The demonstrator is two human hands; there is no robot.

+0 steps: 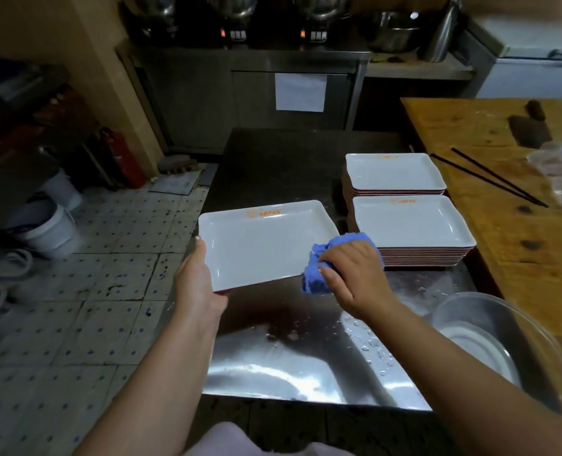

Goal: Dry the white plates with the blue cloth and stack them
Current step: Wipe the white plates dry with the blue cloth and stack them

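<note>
The left hand (195,284) grips the white rectangular plate (263,243) above the steel table (283,357). The right hand (352,274) clutches the crumpled blue cloth (319,268) at its corner, beside 2 plate stacks (411,225).

Both bare forearms reach forward over the counter (306,373). The left hand (195,278) grips the near-left edge of the white plate (263,241), thumb on top. The right hand (352,274), at the plate's near-right corner, curls knuckles-up around the bunched blue cloth (319,268).
</note>
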